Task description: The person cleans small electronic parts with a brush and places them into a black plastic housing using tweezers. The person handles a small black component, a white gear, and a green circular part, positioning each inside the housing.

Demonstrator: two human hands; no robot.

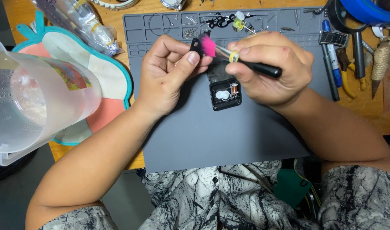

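Brush applied to small black part above opened mechanism

Inspection found both hands raised over a grey work mat (229, 136) laid on a wooden desk (20, 12). The left hand (167, 72) was closed on a small black part (196, 46), pinched between thumb and forefinger. The right hand (269, 70) was closed around a black-handled brush (246, 63), its pink bristles touching the black part. A yellow band ringed the brush just behind its clear ferrule.

Directly below the two hands, on the mat, lay an opened black square casing (225, 94). White gears and a copper-coloured coil were visible inside it. The casing was not touched by either hand.

The mat's upper compartments held small loose items: black clock hands (220, 21), thin metal pieces and a yellowish part. Their exact kind could not be told.

To the right of the mat lay a blue pen (331, 55), a black marker, yellow-handled pliers (346, 72) and a magnifier (352, 32). To the left, a clear plastic jug (37, 93) stood partly over a peach-shaped pad with a teal rim (110, 72). A clear bag of items (82, 21) rested near the pad's top edge.

The person wore a black-and-white marbled garment.
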